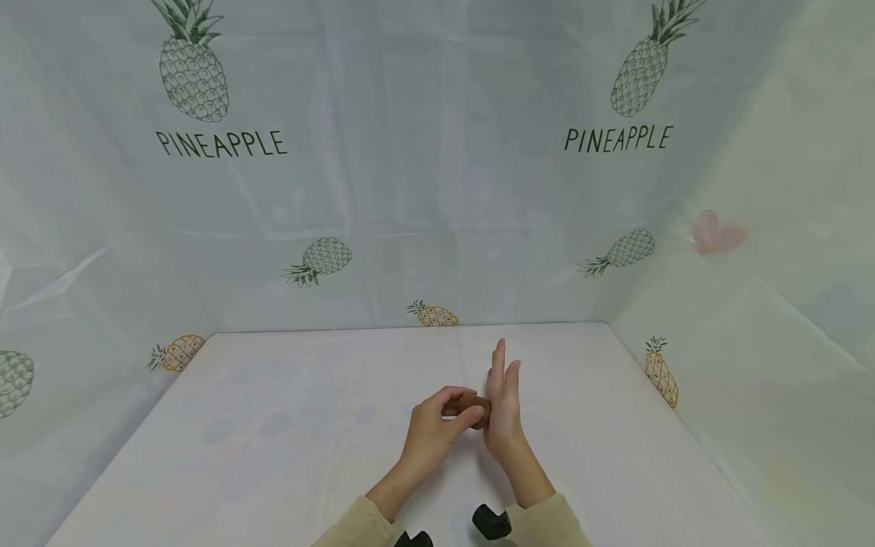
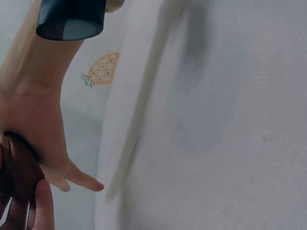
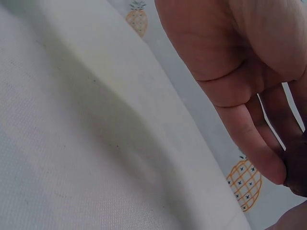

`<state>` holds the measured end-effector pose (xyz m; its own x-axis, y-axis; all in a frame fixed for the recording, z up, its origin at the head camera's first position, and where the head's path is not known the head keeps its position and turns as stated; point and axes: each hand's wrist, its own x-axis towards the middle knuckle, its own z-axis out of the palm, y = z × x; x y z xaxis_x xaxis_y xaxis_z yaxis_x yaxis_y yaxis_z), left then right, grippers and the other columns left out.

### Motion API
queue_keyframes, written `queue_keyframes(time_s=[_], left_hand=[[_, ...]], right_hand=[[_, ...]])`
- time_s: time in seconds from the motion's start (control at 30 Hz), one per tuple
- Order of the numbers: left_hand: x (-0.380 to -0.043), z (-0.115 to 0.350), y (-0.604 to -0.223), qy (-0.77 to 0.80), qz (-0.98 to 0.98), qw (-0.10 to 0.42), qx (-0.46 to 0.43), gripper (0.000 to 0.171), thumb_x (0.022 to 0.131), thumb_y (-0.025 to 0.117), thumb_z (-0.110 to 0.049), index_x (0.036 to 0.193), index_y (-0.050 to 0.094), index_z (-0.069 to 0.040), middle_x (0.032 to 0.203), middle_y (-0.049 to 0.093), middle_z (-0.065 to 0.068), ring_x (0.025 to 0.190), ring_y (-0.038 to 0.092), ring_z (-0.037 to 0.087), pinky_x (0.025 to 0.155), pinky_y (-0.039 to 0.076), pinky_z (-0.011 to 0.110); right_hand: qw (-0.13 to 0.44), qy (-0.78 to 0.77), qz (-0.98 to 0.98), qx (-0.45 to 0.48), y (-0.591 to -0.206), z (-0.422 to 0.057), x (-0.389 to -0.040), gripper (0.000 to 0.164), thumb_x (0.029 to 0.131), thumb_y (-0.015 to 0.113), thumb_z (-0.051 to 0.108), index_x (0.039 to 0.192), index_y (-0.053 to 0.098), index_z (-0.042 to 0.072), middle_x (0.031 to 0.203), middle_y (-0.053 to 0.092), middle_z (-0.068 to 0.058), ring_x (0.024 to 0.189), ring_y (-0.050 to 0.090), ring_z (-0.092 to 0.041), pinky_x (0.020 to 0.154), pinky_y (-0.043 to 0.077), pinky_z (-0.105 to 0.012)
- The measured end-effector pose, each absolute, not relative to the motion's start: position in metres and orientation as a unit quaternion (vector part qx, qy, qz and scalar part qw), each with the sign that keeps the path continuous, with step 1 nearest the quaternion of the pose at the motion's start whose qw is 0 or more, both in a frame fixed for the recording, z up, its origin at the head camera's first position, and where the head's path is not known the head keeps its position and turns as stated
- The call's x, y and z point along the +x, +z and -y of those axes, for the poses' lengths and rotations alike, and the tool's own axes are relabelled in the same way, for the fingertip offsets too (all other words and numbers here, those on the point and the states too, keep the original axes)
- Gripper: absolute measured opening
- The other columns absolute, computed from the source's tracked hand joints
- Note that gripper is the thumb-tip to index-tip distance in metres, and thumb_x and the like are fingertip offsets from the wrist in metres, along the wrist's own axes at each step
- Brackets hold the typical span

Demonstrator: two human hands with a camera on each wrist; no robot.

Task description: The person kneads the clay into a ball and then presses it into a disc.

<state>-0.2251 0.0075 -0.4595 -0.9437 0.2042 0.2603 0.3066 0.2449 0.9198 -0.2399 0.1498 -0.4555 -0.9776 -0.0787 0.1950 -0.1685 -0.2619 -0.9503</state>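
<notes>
A smooth, dark brown rounded piece (image 1: 481,409) is held between the fingers and thumb of my left hand (image 1: 432,431). Its near side lies against the palm of my right hand (image 1: 504,414), whose fingers point up and away, straight. In the left wrist view, the brown piece (image 2: 21,167) sits at the lower left, with the left fingers (image 2: 44,206) curled round it and the right palm (image 2: 33,120) behind. The right wrist view has the left hand (image 3: 235,72) bent over the dark piece (image 3: 297,179), mostly cut off at the edge.
Both hands are above a white-covered table (image 1: 307,418). A pale curtain (image 1: 437,167) printed with pineapples surrounds the table at the back and sides. A black wrist device (image 1: 491,523) sits on the right sleeve (image 1: 550,520); another is at the left cuff.
</notes>
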Motion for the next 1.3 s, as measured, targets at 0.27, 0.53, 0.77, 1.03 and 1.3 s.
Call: queue_keyframes(time_s=[0.27,0.53,0.77,1.03,1.3], left_hand=[[-0.223,-0.013,-0.462,-0.605,0.781,0.045,-0.150,0.037,0.094,0.082,-0.037,0.121,0.078,-0.011,0.107,0.079,0.000,0.090,0.073,0.010,0.077,0.058,0.021],[-0.222,-0.016,-0.462,-0.618,0.770,0.041,-0.152,0.038,0.093,0.082,-0.033,0.122,0.080,-0.008,0.106,0.081,0.002,0.086,0.073,0.008,0.073,0.058,0.020],[-0.221,-0.018,-0.462,-0.624,0.764,0.039,-0.158,0.038,0.094,0.081,-0.033,0.123,0.080,-0.008,0.107,0.081,0.002,0.087,0.074,0.008,0.074,0.059,0.020],[-0.222,-0.015,-0.469,-0.585,0.786,0.052,-0.193,0.042,0.104,0.070,-0.035,0.140,0.071,-0.012,0.122,0.076,0.003,0.107,0.073,0.017,0.089,0.060,0.024],[-0.220,-0.010,-0.469,-0.557,0.805,0.068,-0.195,0.046,0.113,0.051,-0.044,0.148,0.065,-0.019,0.132,0.072,-0.001,0.127,0.066,0.023,0.100,0.058,0.037]], right_hand=[[0.032,0.787,0.609,0.092,-0.455,-0.150,-0.239,0.075,0.101,-0.003,0.077,0.167,-0.015,0.044,0.175,-0.024,0.007,0.160,-0.028,-0.028,0.125,-0.001,-0.064],[0.026,0.777,0.625,0.074,-0.453,-0.152,-0.239,0.068,0.103,0.001,0.075,0.165,-0.018,0.050,0.173,-0.027,0.009,0.160,-0.027,-0.028,0.123,-0.013,-0.071],[0.025,0.772,0.632,0.067,-0.454,-0.151,-0.240,0.069,0.101,-0.005,0.077,0.164,-0.017,0.052,0.174,-0.026,0.006,0.161,-0.025,-0.028,0.121,-0.017,-0.072],[0.029,0.763,0.645,0.044,-0.453,-0.151,-0.241,0.074,0.097,-0.008,0.081,0.164,-0.019,0.052,0.173,-0.029,0.007,0.130,0.044,-0.034,0.109,0.035,-0.047],[0.064,0.750,0.658,0.039,-0.453,-0.147,-0.245,0.075,0.103,-0.005,0.075,0.168,-0.016,0.040,0.173,-0.028,0.009,0.160,-0.023,-0.026,0.123,-0.010,-0.072]])
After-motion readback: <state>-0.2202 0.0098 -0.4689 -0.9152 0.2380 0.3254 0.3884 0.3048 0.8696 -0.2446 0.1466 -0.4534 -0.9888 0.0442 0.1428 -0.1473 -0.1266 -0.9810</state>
